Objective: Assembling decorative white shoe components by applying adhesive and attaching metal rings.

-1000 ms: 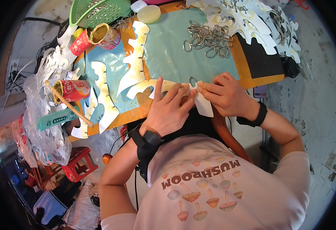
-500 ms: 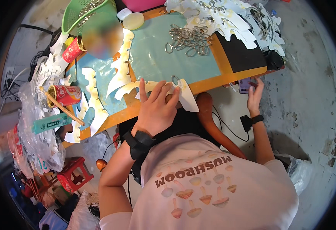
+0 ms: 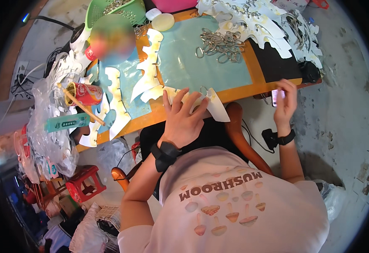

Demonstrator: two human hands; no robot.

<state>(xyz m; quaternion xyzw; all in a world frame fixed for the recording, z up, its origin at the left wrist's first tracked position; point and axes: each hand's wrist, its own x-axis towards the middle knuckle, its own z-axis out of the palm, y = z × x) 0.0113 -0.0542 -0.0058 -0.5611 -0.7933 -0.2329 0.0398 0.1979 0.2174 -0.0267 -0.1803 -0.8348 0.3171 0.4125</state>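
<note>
My left hand (image 3: 183,123) rests with spread fingers on a curved white cut-out (image 3: 219,107) with yellowish smears, at the table's front edge. A metal ring (image 3: 203,90) stands by this piece, near the thumb and forefinger. Further right, just off the table edge, my right hand (image 3: 286,103) is at a phone (image 3: 275,98) with a lit screen. Its fingers are bent loosely and partly cover the phone. More smeared cut-outs lie to the left, one long piece (image 3: 150,63) and a second piece (image 3: 116,103).
Metal rings (image 3: 222,44) are heaped on the blue-green sheet (image 3: 180,55). Stacked cut-outs (image 3: 252,21) fill the back right, and a green basket (image 3: 117,12) stands at the back left. A red can (image 3: 89,93), a stick (image 3: 81,104) and a turquoise box (image 3: 68,122) crowd the left edge.
The whole view has shifted, moving the scene right. My right hand's fingers have moved up over the phone, whose screen looks brighter. My left hand stays on the cut-out.
</note>
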